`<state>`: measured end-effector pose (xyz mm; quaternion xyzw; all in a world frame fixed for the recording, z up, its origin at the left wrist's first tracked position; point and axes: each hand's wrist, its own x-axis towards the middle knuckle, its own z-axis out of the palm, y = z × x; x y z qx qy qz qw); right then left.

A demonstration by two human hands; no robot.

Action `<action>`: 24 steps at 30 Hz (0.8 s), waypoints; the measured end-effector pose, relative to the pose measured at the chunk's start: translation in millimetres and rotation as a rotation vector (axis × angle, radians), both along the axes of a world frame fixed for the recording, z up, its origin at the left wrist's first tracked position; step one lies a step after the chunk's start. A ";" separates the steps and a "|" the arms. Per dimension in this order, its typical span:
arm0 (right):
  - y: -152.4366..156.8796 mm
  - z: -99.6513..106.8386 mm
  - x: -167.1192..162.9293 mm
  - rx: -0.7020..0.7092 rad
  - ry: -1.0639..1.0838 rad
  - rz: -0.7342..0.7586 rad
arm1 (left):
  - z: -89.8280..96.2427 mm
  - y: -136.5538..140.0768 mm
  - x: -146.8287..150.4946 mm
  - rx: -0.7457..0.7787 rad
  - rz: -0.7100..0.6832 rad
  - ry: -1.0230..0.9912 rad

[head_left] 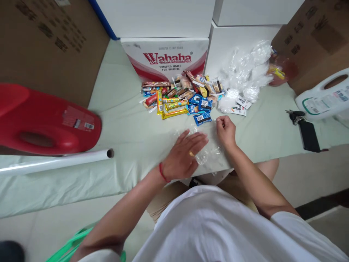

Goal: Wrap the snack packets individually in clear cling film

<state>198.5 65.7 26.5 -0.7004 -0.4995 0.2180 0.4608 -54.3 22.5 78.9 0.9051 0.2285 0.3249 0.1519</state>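
Note:
A clear, crinkled plastic bag (pixel 215 151) lies flat near the front edge of the cloth-covered table. My left hand (pixel 187 154), with a ring and a red wrist string, rests over its left part, palm down and fingers stretched out. On the bag's right side my right hand (pixel 225 130) is closed in a fist, and the plastic runs up to its fingers. Just beyond both hands is a pile of small wrapped snacks. Blue snack packets (pixel 202 118) are closest, with yellow-wrapped bars (pixel 174 113) to their left.
Behind the snacks stands a Wahaha carton (pixel 169 58). Bunched clear plastic (pixel 245 71) and white packets (pixel 239 110) lie right of the pile. A red jug (pixel 49 120) and a white roll (pixel 81 157) are at left; a white jug (pixel 324 98), keys and a black phone-like object (pixel 309 135) at right.

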 end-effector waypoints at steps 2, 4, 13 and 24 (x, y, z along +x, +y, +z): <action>6.1 0.0 2.0 -0.005 -0.029 0.010 | -14.2 3.5 5.5 -0.092 -0.058 0.125; 13.4 0.1 7.9 -0.009 -0.073 0.030 | -25.9 7.0 2.7 -0.141 -0.097 0.297; 53.4 -3.6 34.8 -0.073 -0.361 0.226 | -16.9 -14.0 -51.7 -0.200 -0.368 0.496; -31.1 62.4 24.6 0.242 -0.561 0.512 | -12.3 -22.0 -16.4 -0.271 0.373 0.082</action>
